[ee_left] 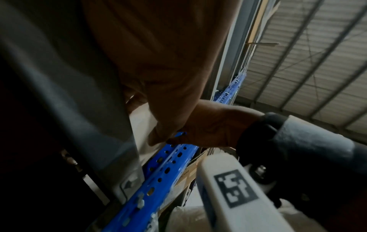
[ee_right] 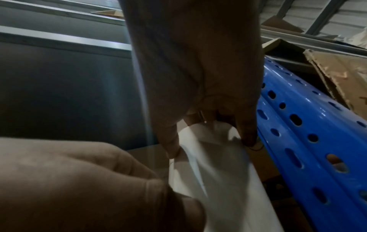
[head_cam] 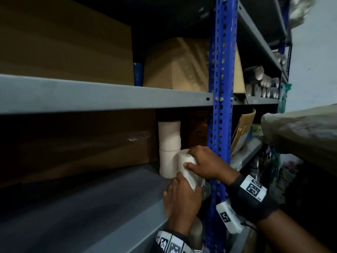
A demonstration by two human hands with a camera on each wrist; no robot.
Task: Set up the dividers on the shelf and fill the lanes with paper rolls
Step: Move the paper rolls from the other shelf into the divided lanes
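A white paper roll [head_cam: 187, 170] lies tilted on the grey shelf [head_cam: 91, 207], close to the blue upright [head_cam: 221, 88]. My right hand [head_cam: 188, 158] grips its far end from above, fingers and thumb curled round it. My left hand [head_cam: 173, 183] holds its near end from below. Just behind, two more white rolls [head_cam: 169, 139] stand stacked one on the other. In the right wrist view my right fingers [ee_right: 170, 141] pinch the roll [ee_right: 214, 169], with my left hand [ee_right: 79, 180] beside it. No divider can be made out.
A large brown box [head_cam: 82, 143] fills the shelf left of the stacked rolls, and a dark carton [head_cam: 196, 130] stands behind them. Cardboard boxes [head_cam: 175, 64] sit on the shelf above. Right of the upright are tape rolls [head_cam: 262, 84] and loose cardboard [head_cam: 242, 130].
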